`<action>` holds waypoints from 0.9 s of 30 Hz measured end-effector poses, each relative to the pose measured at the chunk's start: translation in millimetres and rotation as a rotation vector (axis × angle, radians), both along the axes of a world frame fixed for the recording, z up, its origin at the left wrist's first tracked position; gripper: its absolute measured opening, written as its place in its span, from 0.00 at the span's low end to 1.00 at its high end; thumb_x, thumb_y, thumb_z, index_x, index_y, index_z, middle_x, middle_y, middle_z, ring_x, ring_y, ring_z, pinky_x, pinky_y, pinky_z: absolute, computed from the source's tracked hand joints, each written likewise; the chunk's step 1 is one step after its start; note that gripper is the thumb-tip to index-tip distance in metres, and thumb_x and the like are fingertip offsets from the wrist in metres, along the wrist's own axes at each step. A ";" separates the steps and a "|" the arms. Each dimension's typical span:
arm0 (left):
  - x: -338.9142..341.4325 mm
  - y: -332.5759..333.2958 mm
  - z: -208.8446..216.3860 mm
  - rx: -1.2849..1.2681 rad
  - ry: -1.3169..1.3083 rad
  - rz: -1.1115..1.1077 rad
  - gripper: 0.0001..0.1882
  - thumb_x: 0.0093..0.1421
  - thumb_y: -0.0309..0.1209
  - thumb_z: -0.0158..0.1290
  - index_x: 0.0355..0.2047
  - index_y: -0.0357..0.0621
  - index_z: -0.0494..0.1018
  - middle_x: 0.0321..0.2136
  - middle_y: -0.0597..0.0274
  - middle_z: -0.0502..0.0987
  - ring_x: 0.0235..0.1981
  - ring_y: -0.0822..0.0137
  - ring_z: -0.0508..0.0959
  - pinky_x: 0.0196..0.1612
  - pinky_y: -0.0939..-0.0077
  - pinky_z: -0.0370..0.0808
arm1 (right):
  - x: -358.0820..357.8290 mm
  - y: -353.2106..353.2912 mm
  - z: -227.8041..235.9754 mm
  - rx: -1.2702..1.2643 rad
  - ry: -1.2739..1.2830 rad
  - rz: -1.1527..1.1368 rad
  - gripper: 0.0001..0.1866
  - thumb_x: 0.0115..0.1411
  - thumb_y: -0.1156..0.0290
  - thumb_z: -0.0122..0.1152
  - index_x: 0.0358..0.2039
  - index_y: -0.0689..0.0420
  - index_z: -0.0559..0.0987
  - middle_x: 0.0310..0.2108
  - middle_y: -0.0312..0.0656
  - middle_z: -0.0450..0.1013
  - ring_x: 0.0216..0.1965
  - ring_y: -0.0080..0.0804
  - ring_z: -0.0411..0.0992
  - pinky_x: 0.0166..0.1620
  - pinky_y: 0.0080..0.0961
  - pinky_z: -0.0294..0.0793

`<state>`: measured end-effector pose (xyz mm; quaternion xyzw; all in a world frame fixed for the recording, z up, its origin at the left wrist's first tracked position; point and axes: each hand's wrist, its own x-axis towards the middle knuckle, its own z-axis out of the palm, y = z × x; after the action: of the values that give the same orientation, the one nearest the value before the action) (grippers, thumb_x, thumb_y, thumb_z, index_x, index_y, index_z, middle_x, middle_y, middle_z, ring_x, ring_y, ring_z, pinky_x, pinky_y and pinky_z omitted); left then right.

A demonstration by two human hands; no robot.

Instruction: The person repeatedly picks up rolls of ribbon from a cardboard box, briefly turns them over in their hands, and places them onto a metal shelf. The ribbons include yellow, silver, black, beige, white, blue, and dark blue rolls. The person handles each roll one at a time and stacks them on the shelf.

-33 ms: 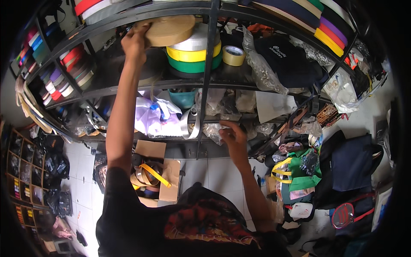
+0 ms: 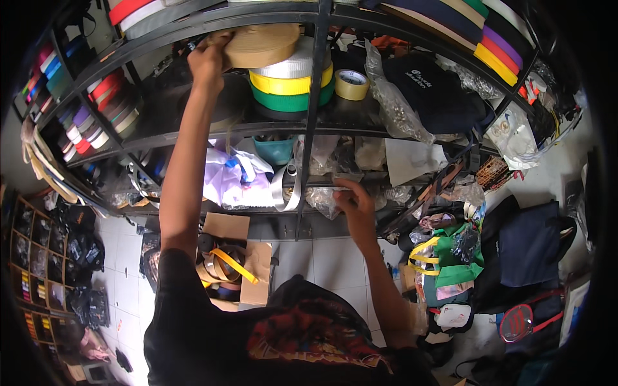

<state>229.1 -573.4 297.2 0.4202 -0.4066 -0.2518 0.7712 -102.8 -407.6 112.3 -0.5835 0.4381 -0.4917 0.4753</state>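
My left hand (image 2: pixel 207 64) is raised to the upper shelf, its fingers closed on the left edge of a tan webbing roll (image 2: pixel 265 46). This roll lies over a stack of rolls: a silvery-white one (image 2: pixel 293 63), a yellow one (image 2: pixel 286 82) and a green one (image 2: pixel 283 100). A darker roll shows at the bottom of the stack. Lower down, my right hand (image 2: pixel 356 204) hangs in front of the lower shelf with loosely bent fingers apart and nothing held. Behind it are clear plastic bags (image 2: pixel 325 199).
A black upright (image 2: pixel 313 83) divides the shelves, with a tape roll (image 2: pixel 352 84) and a dark cloth bag (image 2: pixel 434 90) right of it. Below stands an open cardboard box (image 2: pixel 256 273) of straps. Bags, including a green one (image 2: pixel 458 260), crowd the floor at right.
My left hand and the tan webbing roll have shifted slightly to the right above the stack. My right hand has moved a little to the right.
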 end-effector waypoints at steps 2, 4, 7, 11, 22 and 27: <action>-16.1 -25.1 10.6 0.020 -0.015 -0.039 0.12 0.55 0.30 0.59 0.37 0.34 0.80 0.32 0.58 0.80 0.25 0.69 0.78 0.25 0.75 0.74 | 1.2 -25.8 12.7 -0.020 -0.049 -0.040 0.17 0.61 0.68 0.62 0.50 0.59 0.77 0.46 0.37 0.75 0.41 0.20 0.72 0.39 0.20 0.76; -15.9 -46.0 12.7 0.104 -0.209 -0.053 0.15 0.57 0.35 0.56 0.36 0.33 0.80 0.34 0.52 0.81 0.31 0.59 0.80 0.31 0.67 0.76 | 3.3 -47.3 26.3 -0.109 -0.052 -0.069 0.17 0.62 0.67 0.62 0.50 0.58 0.77 0.46 0.38 0.75 0.42 0.21 0.72 0.40 0.21 0.75; 0.8 -67.0 7.4 0.210 -0.937 0.310 0.23 0.60 0.43 0.50 0.36 0.31 0.79 0.38 0.42 0.80 0.43 0.45 0.78 0.44 0.56 0.74 | 18.2 -81.9 53.9 -0.232 -0.089 -0.130 0.19 0.62 0.65 0.63 0.52 0.57 0.76 0.46 0.39 0.75 0.42 0.24 0.73 0.43 0.22 0.73; -16.8 -63.5 0.1 0.110 -0.709 0.119 0.28 0.63 0.46 0.40 0.41 0.30 0.76 0.47 0.31 0.74 0.54 0.37 0.71 0.56 0.58 0.65 | 37.8 -150.1 105.6 -0.433 -0.068 -0.211 0.23 0.65 0.60 0.58 0.58 0.57 0.71 0.52 0.45 0.72 0.51 0.32 0.72 0.54 0.27 0.68; -58.1 -57.6 -17.1 0.013 -0.373 0.103 0.36 0.68 0.54 0.39 0.57 0.27 0.60 0.50 0.28 0.72 0.55 0.38 0.70 0.58 0.59 0.63 | 101.7 -232.9 138.7 -0.459 0.021 -0.449 0.32 0.71 0.48 0.37 0.66 0.59 0.59 0.61 0.54 0.64 0.63 0.50 0.61 0.64 0.34 0.56; -66.6 -45.5 -12.7 0.034 -0.329 0.151 0.34 0.69 0.55 0.38 0.49 0.28 0.57 0.47 0.30 0.71 0.52 0.43 0.72 0.57 0.60 0.62 | 102.4 -221.7 149.3 -0.435 0.007 -0.353 0.33 0.71 0.47 0.36 0.66 0.59 0.59 0.61 0.57 0.64 0.63 0.51 0.61 0.64 0.35 0.57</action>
<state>162.5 -618.9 284.5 0.4979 -0.4904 -0.1278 0.7037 -0.3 -629.3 261.6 -0.5883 0.4186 -0.6473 0.2443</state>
